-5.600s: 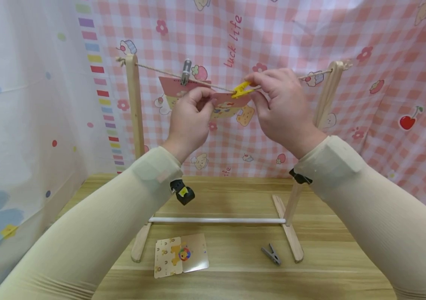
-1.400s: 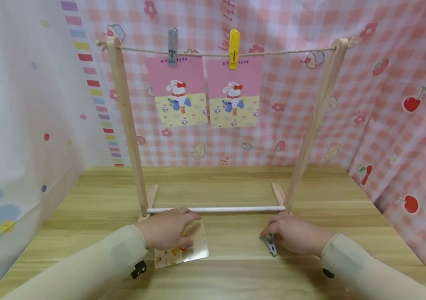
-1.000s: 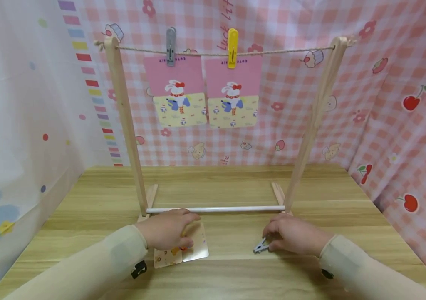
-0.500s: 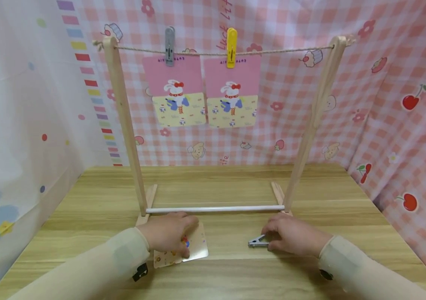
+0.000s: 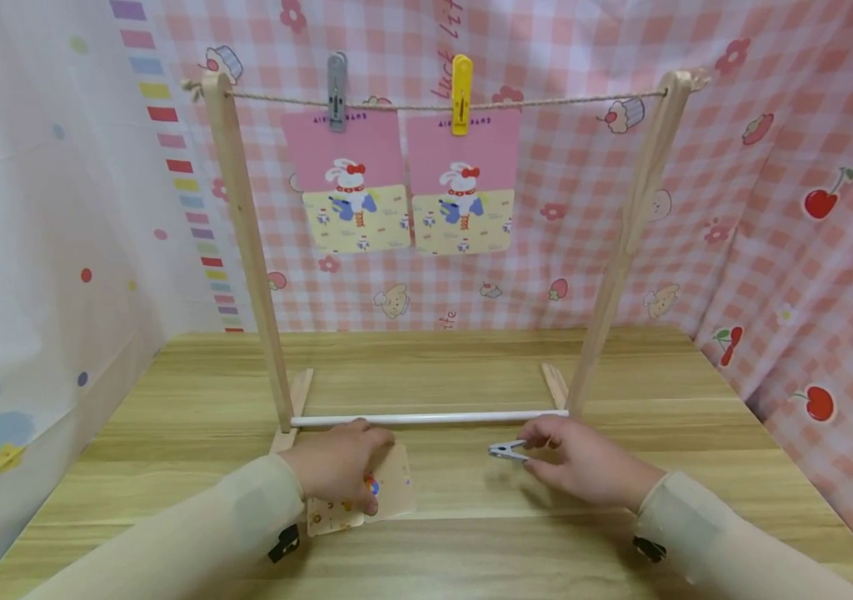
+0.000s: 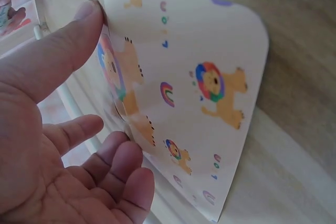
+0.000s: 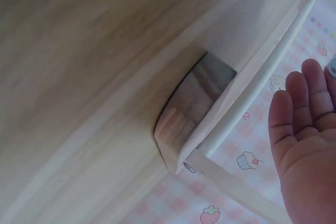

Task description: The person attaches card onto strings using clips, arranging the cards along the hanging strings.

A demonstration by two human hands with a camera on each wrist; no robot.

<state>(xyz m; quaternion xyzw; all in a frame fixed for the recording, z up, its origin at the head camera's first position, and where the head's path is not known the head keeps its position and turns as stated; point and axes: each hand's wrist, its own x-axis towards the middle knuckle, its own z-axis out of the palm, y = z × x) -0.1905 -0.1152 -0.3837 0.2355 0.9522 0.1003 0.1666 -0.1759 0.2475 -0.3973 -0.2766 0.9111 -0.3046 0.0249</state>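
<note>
In the head view, my left hand spans a lion-patterned card lying on the table. Its thumb is at the card's near edge and its fingertips reach the far edge; in the left wrist view thumb and fingertips meet the card along its middle. My right hand pinches a grey clothespin by its handle ends, a little above the table, jaws pointing left. Only a sliver of the clothespin shows at the right wrist view's edge, beyond the right hand's fingers.
A twine line runs between two wooden posts. Two pink-and-yellow rabbit cards hang from it, the left under a grey clothespin, the right under a yellow clothespin. A white rod joins the posts low down, just behind both hands.
Earlier both hands fixed the yellow clothespin on the line, then came down to the table. The right hand has turned the grey clothespin leftward and raised it; the left hand's thumb has shifted over the card.
</note>
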